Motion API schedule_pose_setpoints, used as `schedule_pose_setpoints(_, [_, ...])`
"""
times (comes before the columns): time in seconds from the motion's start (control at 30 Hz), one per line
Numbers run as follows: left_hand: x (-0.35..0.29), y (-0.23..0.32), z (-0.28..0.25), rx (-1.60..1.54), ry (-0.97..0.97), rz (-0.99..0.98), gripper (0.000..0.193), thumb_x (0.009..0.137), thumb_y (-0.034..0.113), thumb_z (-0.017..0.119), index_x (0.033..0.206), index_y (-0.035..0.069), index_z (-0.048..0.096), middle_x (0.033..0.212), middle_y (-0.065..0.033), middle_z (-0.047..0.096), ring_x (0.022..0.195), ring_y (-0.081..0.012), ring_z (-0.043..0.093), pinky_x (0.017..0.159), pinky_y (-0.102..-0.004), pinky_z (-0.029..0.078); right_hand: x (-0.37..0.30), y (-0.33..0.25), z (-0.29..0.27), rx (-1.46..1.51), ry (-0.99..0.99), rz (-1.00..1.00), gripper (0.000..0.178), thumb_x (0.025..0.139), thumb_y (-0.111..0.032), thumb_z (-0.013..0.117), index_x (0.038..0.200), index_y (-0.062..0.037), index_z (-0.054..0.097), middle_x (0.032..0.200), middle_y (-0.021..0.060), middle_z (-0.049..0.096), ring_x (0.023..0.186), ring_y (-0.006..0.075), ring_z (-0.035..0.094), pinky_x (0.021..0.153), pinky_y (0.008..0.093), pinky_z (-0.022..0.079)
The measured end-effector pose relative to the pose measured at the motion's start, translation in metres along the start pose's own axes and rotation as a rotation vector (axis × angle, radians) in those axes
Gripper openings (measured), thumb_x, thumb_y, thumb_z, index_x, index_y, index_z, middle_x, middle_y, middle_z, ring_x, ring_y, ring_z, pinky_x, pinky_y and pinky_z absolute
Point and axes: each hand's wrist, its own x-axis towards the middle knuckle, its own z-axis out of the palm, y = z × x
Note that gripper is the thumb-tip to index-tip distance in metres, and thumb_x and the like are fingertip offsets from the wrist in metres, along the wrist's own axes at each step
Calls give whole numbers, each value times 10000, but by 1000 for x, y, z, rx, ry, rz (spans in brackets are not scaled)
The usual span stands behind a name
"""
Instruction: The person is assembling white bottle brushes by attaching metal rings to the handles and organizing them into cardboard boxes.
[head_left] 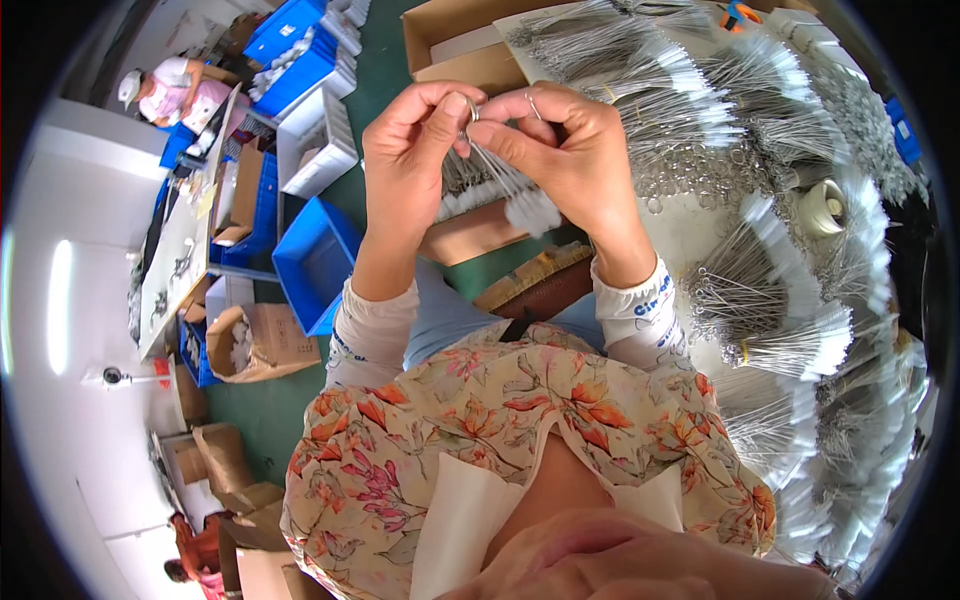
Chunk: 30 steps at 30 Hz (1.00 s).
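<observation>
Both hands meet in front of me over a small bunch of thin wire brushes [531,212] with white tips, which hang down to the right. My left hand [408,150] is closed, its thumb and index finger pinching a metal ring [473,110] at the wire ends of the bunch. From the other side, my right hand [575,145] is closed too, thumb and fingers pinched at the same wire ends. A further small metal loop shows at its index finger. The fingers partly hide how ring and wires join.
Bundles of similar brushes [770,340] cover the table at right, with a heap of loose metal rings [690,175] and a white spool [822,208]. An open cardboard box [455,35] stands ahead. Blue bins [315,262] stand at left. Another person [172,92] sits far left.
</observation>
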Motion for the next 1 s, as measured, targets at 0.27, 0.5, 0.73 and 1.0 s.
schedule_pose_setpoints(0.27, [-17,47,27,323,77,168,155,852,2,571,998,-8,624,893,-31,625,796,-64,554,712,-195,458,-6,-18,-17,-4,-87,-289,125,670,-22,735,763,-50,658,597,-71,362,520,21,295,452,197,226])
schedule_pose_setpoints(0.5, [-34,92,41,1070,19,603,138,757,-26,611,871,21,671,844,-87,640,735,-193,603,658,-275,472,-20,-33,-18,146,-141,-273,132,688,-53,726,808,-67,672,534,-44,318,494,54,298,451,226,253])
schedule_pose_setpoints(0.73, [-47,105,41,492,-53,101,133,855,36,578,965,-24,623,884,-49,628,788,-86,559,705,-227,464,-29,-39,-22,255,-223,-274,141,702,-66,739,827,-50,676,547,-59,312,516,40,290,465,221,246])
schedule_pose_setpoints(1.0, [-23,109,59,816,-189,378,61,801,32,623,845,-5,642,819,-75,619,739,-138,582,657,-239,459,-26,-46,-50,232,-221,-204,139,700,-44,738,824,-42,676,545,-80,290,506,22,264,461,212,226])
